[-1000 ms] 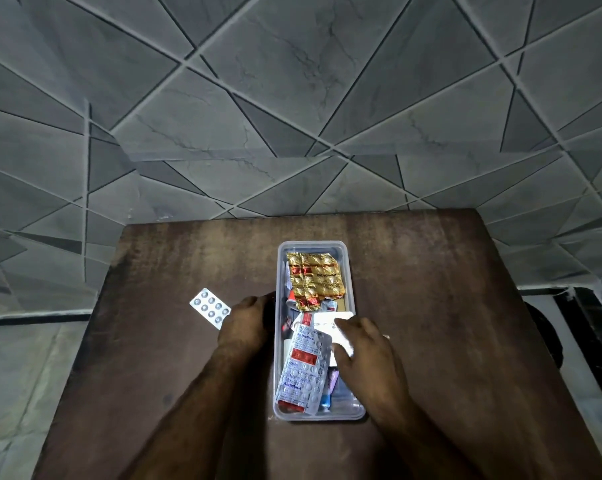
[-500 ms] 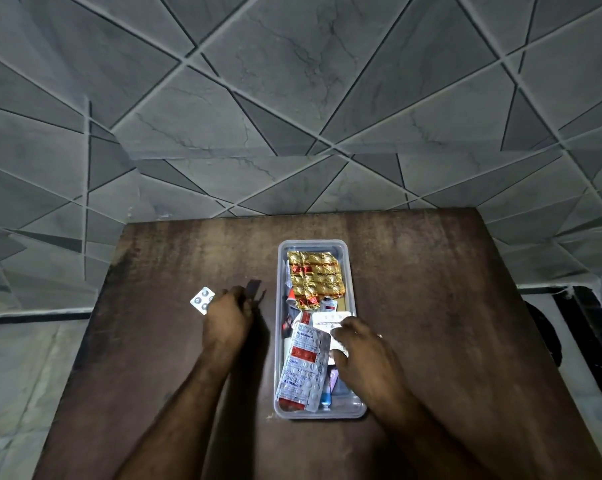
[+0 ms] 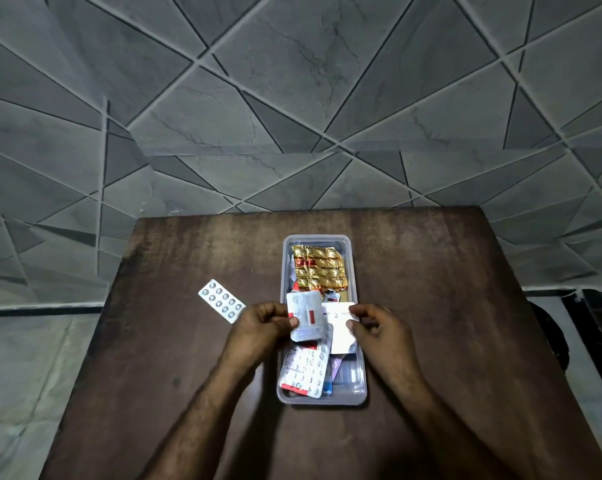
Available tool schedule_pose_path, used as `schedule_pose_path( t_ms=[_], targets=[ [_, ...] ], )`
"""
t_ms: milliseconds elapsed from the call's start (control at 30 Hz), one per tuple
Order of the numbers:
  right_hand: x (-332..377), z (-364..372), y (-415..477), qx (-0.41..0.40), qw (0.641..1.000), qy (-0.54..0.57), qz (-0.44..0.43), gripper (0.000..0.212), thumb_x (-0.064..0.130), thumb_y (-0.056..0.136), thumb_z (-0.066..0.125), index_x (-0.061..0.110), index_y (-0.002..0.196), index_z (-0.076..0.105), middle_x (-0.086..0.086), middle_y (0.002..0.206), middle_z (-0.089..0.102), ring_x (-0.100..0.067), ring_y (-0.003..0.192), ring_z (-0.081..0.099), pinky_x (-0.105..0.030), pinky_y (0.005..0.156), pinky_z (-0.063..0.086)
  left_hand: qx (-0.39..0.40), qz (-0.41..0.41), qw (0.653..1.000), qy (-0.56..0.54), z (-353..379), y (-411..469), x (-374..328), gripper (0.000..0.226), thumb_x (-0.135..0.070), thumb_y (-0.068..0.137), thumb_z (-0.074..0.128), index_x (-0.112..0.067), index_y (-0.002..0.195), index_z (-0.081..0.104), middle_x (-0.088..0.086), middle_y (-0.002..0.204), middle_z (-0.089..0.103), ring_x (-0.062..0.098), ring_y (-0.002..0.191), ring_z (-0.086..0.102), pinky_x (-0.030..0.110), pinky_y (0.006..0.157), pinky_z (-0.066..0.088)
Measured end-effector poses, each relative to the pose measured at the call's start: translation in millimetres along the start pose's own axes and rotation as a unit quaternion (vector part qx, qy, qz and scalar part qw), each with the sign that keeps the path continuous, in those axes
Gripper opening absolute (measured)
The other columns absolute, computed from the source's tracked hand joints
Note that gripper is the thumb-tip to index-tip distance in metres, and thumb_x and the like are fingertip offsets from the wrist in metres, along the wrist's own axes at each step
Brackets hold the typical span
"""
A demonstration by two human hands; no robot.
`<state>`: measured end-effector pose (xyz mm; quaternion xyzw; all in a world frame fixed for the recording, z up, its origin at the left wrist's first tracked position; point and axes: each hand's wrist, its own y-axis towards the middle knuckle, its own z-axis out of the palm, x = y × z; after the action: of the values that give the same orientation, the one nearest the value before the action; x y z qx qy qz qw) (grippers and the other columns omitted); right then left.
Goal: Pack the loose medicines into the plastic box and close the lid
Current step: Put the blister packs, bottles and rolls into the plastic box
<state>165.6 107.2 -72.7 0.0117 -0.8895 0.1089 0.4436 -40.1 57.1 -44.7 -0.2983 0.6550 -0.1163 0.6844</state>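
Dark wooden table (image 3: 188, 341) before grey tiled wall. Left hand (image 3: 258, 327) grip pinches white strip (image 3: 304, 317) above plastic box (image 3: 360, 375); right hand (image 3: 375, 327) pinches white sachet (image 3: 341, 327). Loose blister pack (image 3: 221, 300) lies left of box, long axis diagonal, nearer left hand. No lid visible.

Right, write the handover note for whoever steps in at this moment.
Left hand: pinching a white and red medicine strip over the plastic box.
Right hand: holding a white packet over the box.
Done: gold blister pack and other strips are in the box.
Left: one silver blister strip lies loose on the table, left of the box. No lid in view; the box is open.
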Motion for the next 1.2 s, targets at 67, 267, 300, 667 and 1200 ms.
schedule_pose_path(
  t_ms=[67, 267, 300, 667, 1200],
  targets=[
    [-2, -2, -1, -0.007, 1.0, 0.021, 0.01, 0.023, 0.017, 0.083, 0.071, 0.017, 0.106, 0.072, 0.003, 0.1, 0.069, -0.008, 0.087, 0.066, -0.028, 0.081, 0.056, 0.029, -0.004, 0.999, 0.024, 15, -6, 5, 0.01, 0.001, 0.087, 0.065, -0.006, 0.084, 0.072, 0.004, 0.069, 0.076, 0.015, 0.059, 0.068, 0.024, 0.057, 0.054],
    [-14, -10, -6, 0.004, 0.999, 0.027, 0.038, 0.02, 0.022, 0.085, 0.068, 0.022, 0.105, 0.07, 0.006, 0.099, 0.071, -0.005, 0.084, 0.066, -0.017, 0.069, 0.052, 0.038, -0.05, 0.994, 0.091, 44, -15, 18, 0.012, -0.001, 0.081, 0.073, -0.009, 0.074, 0.067, 0.007, 0.065, 0.067, 0.017, 0.055, 0.064, 0.028, 0.058, 0.056],
    [-16, -12, -7, 0.009, 0.999, 0.027, 0.04, 0.02, 0.023, 0.085, 0.068, 0.024, 0.105, 0.07, 0.007, 0.097, 0.072, -0.003, 0.083, 0.066, -0.017, 0.068, 0.052, 0.03, -0.058, 0.992, 0.107, 47, -17, 19, 0.011, -0.002, 0.08, 0.074, -0.008, 0.075, 0.067, 0.01, 0.067, 0.068, 0.017, 0.055, 0.064, 0.026, 0.054, 0.055],
    [-13, -8, -19, 0.051, 0.994, -0.069, -0.073, 0.023, 0.019, 0.082, 0.071, 0.022, 0.105, 0.072, 0.007, 0.094, 0.058, -0.004, 0.079, 0.059, -0.019, 0.077, 0.048, -0.046, 0.032, 0.923, 0.381, 59, -22, 34, 0.036, -0.03, 0.076, 0.08, -0.022, 0.109, 0.067, -0.002, 0.101, 0.074, 0.013, 0.085, 0.07, 0.024, 0.077, 0.056],
    [-6, -6, -14, 0.05, 0.99, -0.107, -0.073, 0.024, 0.021, 0.086, 0.067, 0.02, 0.11, 0.07, 0.005, 0.1, 0.058, -0.005, 0.077, 0.058, -0.017, 0.074, 0.045, -0.311, -0.045, 0.937, 0.15, -59, 41, 38, 0.032, -0.037, 0.081, 0.073, -0.012, 0.099, 0.069, 0.01, 0.096, 0.075, 0.03, 0.094, 0.07, 0.033, 0.076, 0.047]
  ],
)
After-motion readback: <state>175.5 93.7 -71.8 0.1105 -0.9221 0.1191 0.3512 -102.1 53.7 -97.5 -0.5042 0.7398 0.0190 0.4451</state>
